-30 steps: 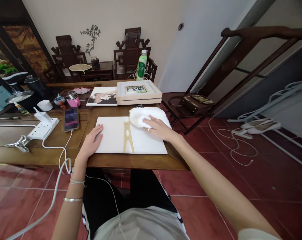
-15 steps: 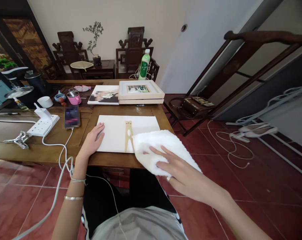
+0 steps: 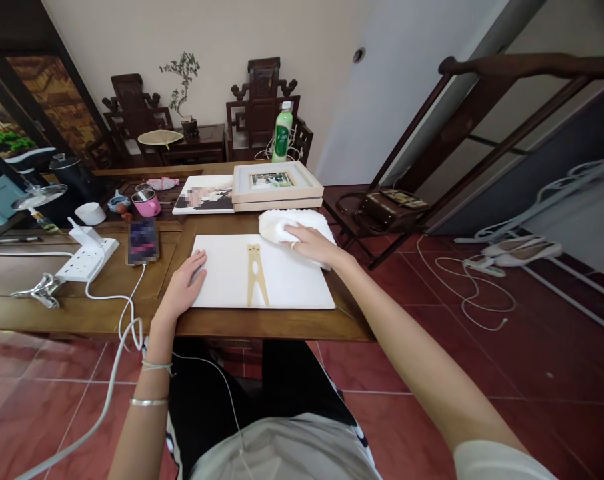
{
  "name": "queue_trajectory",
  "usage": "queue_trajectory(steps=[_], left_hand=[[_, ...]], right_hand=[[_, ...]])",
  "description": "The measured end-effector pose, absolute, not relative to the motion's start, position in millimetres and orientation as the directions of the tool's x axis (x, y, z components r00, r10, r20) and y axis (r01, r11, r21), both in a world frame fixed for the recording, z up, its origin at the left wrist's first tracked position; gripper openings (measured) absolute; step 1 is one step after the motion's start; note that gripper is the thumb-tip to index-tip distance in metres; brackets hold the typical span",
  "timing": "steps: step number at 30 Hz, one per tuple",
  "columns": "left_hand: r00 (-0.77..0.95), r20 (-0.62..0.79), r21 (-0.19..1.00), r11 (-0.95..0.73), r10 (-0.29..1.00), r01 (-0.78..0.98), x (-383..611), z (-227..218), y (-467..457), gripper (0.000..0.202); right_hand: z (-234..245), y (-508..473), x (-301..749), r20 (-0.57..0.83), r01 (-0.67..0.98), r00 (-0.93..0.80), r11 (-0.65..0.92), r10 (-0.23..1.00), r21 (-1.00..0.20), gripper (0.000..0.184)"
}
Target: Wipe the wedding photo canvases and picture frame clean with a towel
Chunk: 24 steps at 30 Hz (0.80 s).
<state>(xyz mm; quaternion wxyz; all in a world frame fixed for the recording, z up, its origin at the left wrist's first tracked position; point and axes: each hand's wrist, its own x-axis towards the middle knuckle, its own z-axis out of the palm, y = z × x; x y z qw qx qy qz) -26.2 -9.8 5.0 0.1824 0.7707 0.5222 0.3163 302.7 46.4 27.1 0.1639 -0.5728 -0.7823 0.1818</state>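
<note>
left hand (image 3: 185, 285): laid flat, fingers spread, on the left edge of the board (image 3: 292, 283)
right hand (image 3: 309, 243): pressed on the cloth (image 3: 275, 225), fingers curled over it
cloth: bunched at the board's far right corner
board: white, flat on the table (image 3: 107, 293)
stand (image 3: 255, 273): fixed at board's middle

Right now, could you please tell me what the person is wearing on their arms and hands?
Both forearms are bare. Behind the left hand sit a thin silver bangle and a pale cord bracelet. The right hand wears a ring on one finger; a white short sleeve shows on that arm.
</note>
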Motion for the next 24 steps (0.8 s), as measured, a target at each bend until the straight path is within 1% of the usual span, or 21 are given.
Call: queue_trajectory(steps=[2, 5, 7, 10, 14, 16, 18, 20, 21, 22, 24], left_hand=[[0.257, 0.298, 0.611, -0.390, 0.920, 0.689, -26.2, 4.4, -9.6, 0.045], [0.260, 0.301, 0.614, -0.395, 0.917, 0.684, -26.1, 3.4, -9.4, 0.045], [0.260, 0.305, 0.615, -0.398, 0.916, 0.681, -25.9, 2.8, -9.3, 0.044], [0.261, 0.310, 0.617, -0.402, 0.914, 0.676, -25.7, 2.2, -9.3, 0.044], [0.258, 0.306, 0.624, -0.397, 0.917, 0.673, -25.6, 2.8, -9.9, 0.045], [0.256, 0.301, 0.625, -0.392, 0.919, 0.674, -25.8, 3.4, -10.2, 0.046], [0.256, 0.299, 0.623, -0.391, 0.920, 0.677, -26.1, 3.7, -10.2, 0.046], [0.259, 0.300, 0.618, -0.394, 0.918, 0.681, -26.3, 3.7, -10.0, 0.046], [0.261, 0.303, 0.614, -0.397, 0.917, 0.682, -26.3, 3.7, -9.8, 0.046], [0.262, 0.306, 0.612, -0.399, 0.916, 0.683, -26.3, 3.6, -9.6, 0.045], [0.263, 0.307, 0.610, -0.401, 0.915, 0.684, -26.2, 3.5, -9.3, 0.045]], right_hand=[[26.7, 41.7, 299.5, 0.079, 0.841, -0.323, 0.325, 0.943, -0.433, 0.037], [25.7, 7.8, 296.5, 0.157, 0.804, -0.449, 0.475, 0.879, -0.357, 0.032], [27.8, -28.3, 296.6, 0.184, 0.770, -0.514, 0.546, 0.838, -0.330, 0.034], [38.5, -88.0, 299.8, 0.153, 0.731, -0.592, 0.607, 0.792, -0.312, 0.041], [57.5, -134.8, 306.4, 0.042, 0.735, -0.609, 0.583, 0.792, -0.345, 0.043], [59.6, -131.1, 309.2, 0.003, 0.745, -0.601, 0.562, 0.799, -0.358, 0.047], [53.4, -109.6, 311.2, -0.005, 0.773, -0.562, 0.524, 0.827, -0.357, 0.051], [41.5, -75.7, 311.7, 0.022, 0.813, -0.492, 0.468, 0.870, -0.346, 0.048], [35.1, -56.5, 310.9, 0.043, 0.825, -0.467, 0.452, 0.883, -0.339, 0.041], [29.2, -37.3, 309.5, 0.076, 0.834, -0.443, 0.441, 0.894, -0.330, 0.036], [20.9, -3.0, 305.0, 0.164, 0.841, -0.425, 0.455, 0.890, -0.292, 0.034]])
